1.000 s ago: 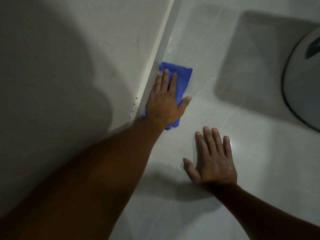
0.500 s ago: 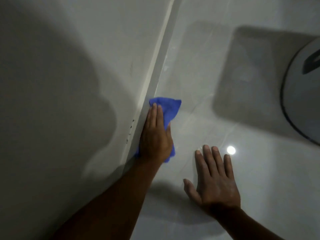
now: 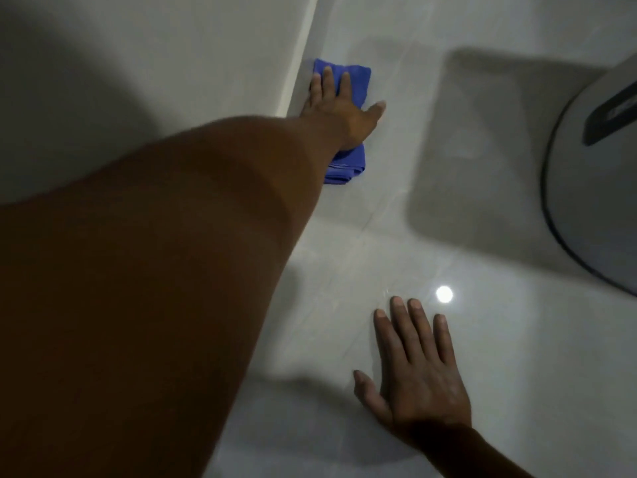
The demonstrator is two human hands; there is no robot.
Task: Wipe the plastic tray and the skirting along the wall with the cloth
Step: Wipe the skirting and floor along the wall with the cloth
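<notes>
A folded blue cloth lies against the white skirting where the wall meets the floor. My left hand is stretched far forward and presses flat on the cloth, fingers along the skirting, thumb out to the right. The cloth's lower end sticks out below my wrist. My right hand rests flat on the glossy floor tile near me, fingers spread, holding nothing. No plastic tray can be made out.
A pale wall fills the left side. At the right edge sits a large rounded grey object with a dark rim, casting a shadow on the floor. A bright lamp reflection shines on the tile beside my right fingers.
My left hand has slid the cloth forward along the skirting, away from me, after pulling it back half a second ago. My right hand has stayed flat on the floor.
</notes>
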